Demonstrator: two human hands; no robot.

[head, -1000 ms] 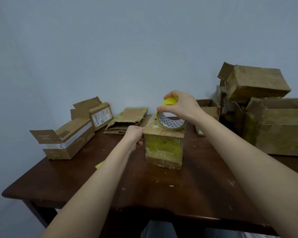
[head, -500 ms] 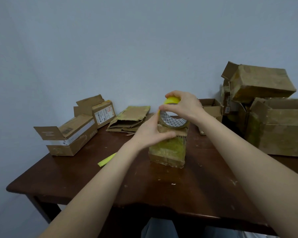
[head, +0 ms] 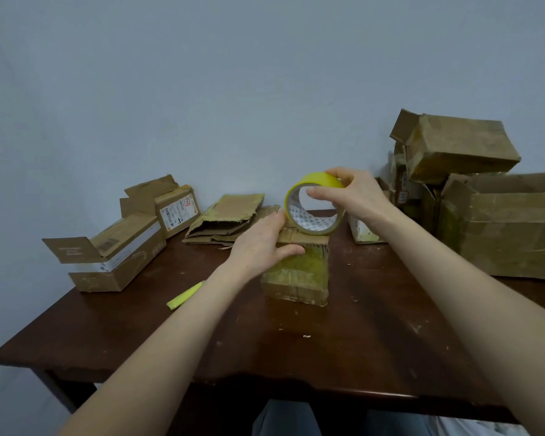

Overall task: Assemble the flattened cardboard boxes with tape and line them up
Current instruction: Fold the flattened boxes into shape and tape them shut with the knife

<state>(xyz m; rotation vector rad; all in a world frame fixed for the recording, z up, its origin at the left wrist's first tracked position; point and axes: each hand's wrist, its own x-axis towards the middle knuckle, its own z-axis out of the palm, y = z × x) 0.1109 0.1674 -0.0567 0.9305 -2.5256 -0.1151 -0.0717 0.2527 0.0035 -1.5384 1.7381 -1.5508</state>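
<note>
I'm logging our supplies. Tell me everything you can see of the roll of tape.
The tape roll is a wide ring: glossy yellow tape outside, a white core printed with a grey pattern inside. It stands on edge, hole facing the camera, its lower edge at the top of the small cardboard box. The right hand grips it, fingers over the top, thumb across the hole.
</note>
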